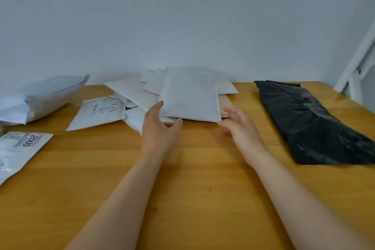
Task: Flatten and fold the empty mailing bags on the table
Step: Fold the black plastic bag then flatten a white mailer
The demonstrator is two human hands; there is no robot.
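Head view: we count one black mailing bag (310, 124) lying flat at the right of the wooden table (192, 178), and a loose pile of white mailers, number unclear, at the far middle with a white padded mailer (190, 95) on top. Two more white bags lie at left, a labelled bag (18, 150) and a bulky bag (40, 99). Our left hand (160, 128) and right hand (241, 128) are both spread open with fingers relaxed at the padded mailer's near corners, gripping nothing.
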